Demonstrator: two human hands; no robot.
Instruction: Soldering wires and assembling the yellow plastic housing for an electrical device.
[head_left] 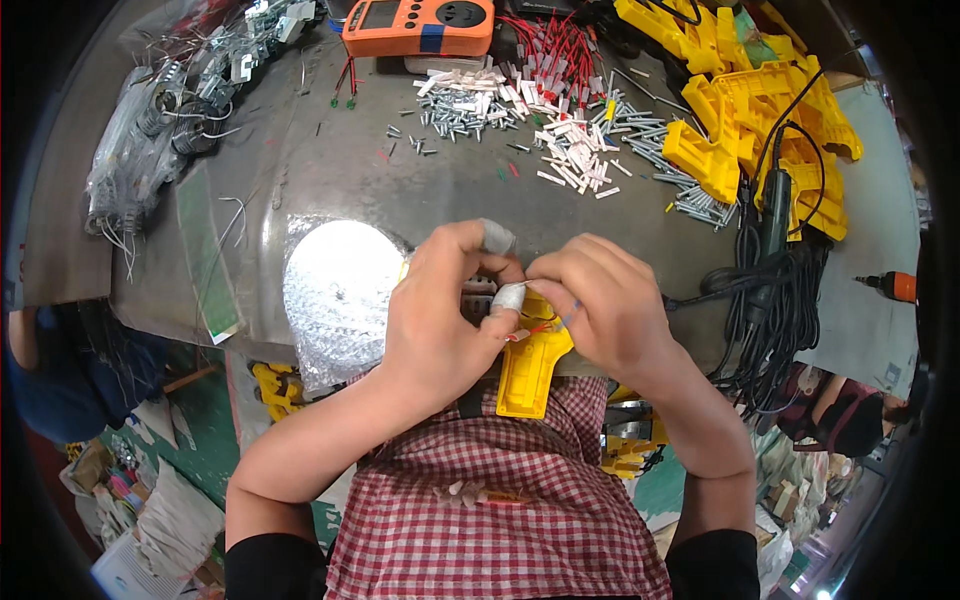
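A yellow plastic tool housing half lies at the table's near edge, its handle pointing toward my apron. Over its upper part, my left hand is closed, with whitish tape around the thumb and one finger. My right hand is pinched from the other side, its fingertips meeting the left thumb. Between them shows a short bit of thin wire. Inside the housing runs a red wire. Metal parts behind my left fingers are mostly hidden.
Piles of screws, white sleeves and red wires lie ahead, beside an orange meter. Yellow housings and coiled black cable are on the right. Bubble wrap and bagged metal parts sit left.
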